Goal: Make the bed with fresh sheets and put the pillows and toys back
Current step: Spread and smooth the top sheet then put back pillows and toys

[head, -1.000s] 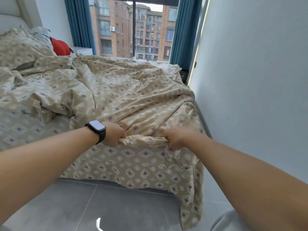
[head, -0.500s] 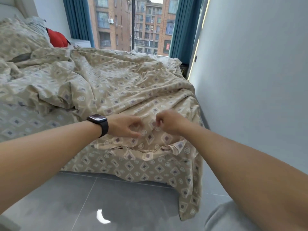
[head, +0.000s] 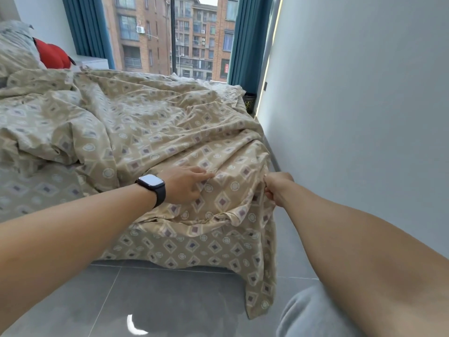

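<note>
A beige quilt cover (head: 155, 122) with a diamond print lies rumpled over the bed, its corner hanging over the foot end. My left hand (head: 184, 183), with a dark watch on the wrist, rests flat with straight fingers on the cover near that corner. My right hand (head: 277, 188) pinches a fold of the cover at the bed's right edge. A matching sheet (head: 184, 249) drapes down the foot of the bed. A pillow (head: 14, 47) in the same print sits at the head, far left. A red toy (head: 52, 57) lies beside it.
A grey wall (head: 352, 117) runs close along the bed's right side, leaving a narrow gap. Grey floor tiles (head: 145, 300) lie at the foot. A window with teal curtains (head: 245, 40) stands behind the bed. A white nightstand (head: 92, 62) is at the back left.
Both hands let go of the cover's bottom edge and moved up onto the bed corner. The left hand has flattened out; the right has shifted right and pinched a fold.
</note>
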A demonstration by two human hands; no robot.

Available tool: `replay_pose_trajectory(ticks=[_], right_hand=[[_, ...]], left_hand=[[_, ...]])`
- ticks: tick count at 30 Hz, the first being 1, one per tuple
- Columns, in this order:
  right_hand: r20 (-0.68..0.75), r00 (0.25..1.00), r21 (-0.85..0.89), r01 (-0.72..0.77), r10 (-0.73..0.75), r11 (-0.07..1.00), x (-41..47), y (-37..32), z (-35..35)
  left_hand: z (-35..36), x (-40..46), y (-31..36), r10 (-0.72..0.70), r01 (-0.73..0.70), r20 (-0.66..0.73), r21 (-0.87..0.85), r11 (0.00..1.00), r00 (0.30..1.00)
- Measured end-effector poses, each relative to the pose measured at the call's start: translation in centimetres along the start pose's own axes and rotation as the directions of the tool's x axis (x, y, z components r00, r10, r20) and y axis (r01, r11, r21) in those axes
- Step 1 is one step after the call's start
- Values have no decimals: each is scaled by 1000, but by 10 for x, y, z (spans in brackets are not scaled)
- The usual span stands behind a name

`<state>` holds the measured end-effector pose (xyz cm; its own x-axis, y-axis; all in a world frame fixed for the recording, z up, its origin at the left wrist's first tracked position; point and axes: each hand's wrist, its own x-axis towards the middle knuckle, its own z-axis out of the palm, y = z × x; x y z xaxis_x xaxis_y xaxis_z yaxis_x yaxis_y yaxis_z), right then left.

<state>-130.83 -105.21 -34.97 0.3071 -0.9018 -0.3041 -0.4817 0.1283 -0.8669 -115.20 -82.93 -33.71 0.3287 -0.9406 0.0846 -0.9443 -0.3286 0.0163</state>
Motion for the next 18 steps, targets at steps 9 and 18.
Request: replay_pose_trajectory(ticks=[9,18], right_hand=[[52,996,-650,-26,78,760,6,47,-40],[64,978,-291,210,-200,933,-8,2,-9]], left_hand=[[4,0,-13,63,-59,43,-83,995,997],[2,2,-12,74,-74,56,-3,997,996]])
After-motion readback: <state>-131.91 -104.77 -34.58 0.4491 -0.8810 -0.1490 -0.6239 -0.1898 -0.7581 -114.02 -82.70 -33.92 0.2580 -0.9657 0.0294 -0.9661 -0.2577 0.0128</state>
